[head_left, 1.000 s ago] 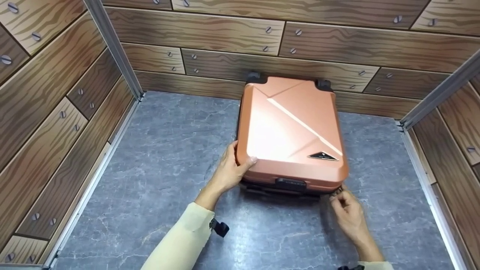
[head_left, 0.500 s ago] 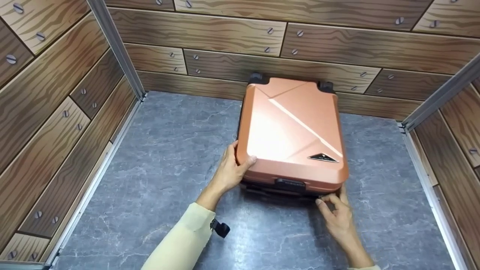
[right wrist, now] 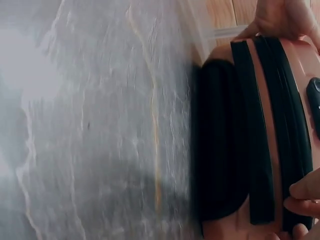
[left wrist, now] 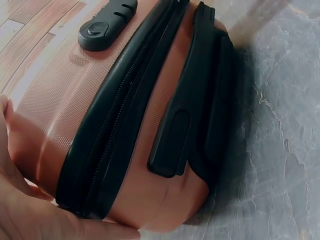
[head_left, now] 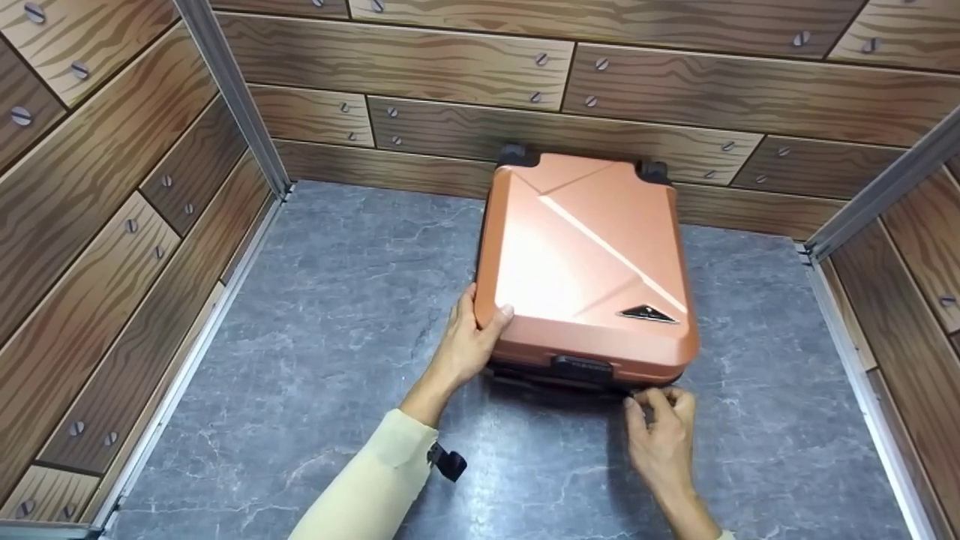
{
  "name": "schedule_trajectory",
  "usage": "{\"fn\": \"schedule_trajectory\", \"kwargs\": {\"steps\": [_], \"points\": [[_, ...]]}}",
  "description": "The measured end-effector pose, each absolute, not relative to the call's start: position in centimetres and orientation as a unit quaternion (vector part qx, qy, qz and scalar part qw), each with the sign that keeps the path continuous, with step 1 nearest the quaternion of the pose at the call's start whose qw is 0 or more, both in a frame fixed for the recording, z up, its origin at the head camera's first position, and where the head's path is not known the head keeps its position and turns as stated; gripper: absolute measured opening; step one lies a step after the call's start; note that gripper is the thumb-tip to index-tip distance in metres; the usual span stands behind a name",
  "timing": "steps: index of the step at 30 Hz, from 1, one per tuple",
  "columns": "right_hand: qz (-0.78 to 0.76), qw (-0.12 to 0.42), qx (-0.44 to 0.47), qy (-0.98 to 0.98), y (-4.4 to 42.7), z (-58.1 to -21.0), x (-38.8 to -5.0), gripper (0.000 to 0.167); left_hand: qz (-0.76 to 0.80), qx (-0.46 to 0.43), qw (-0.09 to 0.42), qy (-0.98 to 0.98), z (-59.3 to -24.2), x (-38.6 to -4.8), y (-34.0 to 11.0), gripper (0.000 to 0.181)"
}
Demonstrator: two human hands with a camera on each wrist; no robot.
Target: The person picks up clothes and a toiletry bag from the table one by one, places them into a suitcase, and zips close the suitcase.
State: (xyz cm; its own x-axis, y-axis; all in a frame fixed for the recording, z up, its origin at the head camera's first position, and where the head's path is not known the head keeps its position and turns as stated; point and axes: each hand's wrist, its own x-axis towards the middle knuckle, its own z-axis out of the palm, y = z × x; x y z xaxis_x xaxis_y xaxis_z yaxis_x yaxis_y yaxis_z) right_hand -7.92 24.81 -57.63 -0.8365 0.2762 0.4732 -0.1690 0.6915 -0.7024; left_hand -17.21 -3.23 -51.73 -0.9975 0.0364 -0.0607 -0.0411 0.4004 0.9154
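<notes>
An orange hard-shell suitcase (head_left: 585,247) lies flat on the floor, its wheels toward the back wall. My left hand (head_left: 465,345) grips its near left corner, thumb on top and fingers along the side. At the near right corner my right hand (head_left: 664,435) has thumb and forefinger pinched at the seam. In the right wrist view, these fingertips (right wrist: 300,192) meet on the black zipper band (right wrist: 285,125); the zipper pull itself is hidden by them. Zipper teeth (left wrist: 107,130) show in the left wrist view, between a black combination lock (left wrist: 107,25) and the carry handle (left wrist: 187,100).
Grey marbled floor (head_left: 337,300) surrounds the suitcase on the left, right and front. Wood-patterned panels form the back wall (head_left: 450,67) and both side walls, with metal posts (head_left: 236,97) at the corners. A black strap device (head_left: 448,461) sits at the left wrist.
My right hand has moved left from the near right corner along the suitcase's front seam, still pinching. The left hand keeps its place on the corner, and the suitcase has stayed put.
</notes>
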Motion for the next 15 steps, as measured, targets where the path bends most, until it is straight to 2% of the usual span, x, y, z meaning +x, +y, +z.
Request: {"fn": "schedule_trajectory", "kwargs": {"steps": [3,10,15], "points": [[0.410,0.276,-0.032,-0.869,23.8,-57.8,-7.7,0.009,0.553,-0.003,0.025,0.833,-51.8,-17.2,-3.2,0.102],[0.372,0.297,0.009,-0.879,21.9,-58.1,-7.9,0.001,0.559,-0.007,0.027,0.829,-51.9,-17.2,-3.1,0.099],[0.348,0.298,0.010,-0.889,21.9,-58.1,-7.8,0.007,0.561,-0.004,0.030,0.827,-52.1,-17.2,-3.1,0.098]]}}
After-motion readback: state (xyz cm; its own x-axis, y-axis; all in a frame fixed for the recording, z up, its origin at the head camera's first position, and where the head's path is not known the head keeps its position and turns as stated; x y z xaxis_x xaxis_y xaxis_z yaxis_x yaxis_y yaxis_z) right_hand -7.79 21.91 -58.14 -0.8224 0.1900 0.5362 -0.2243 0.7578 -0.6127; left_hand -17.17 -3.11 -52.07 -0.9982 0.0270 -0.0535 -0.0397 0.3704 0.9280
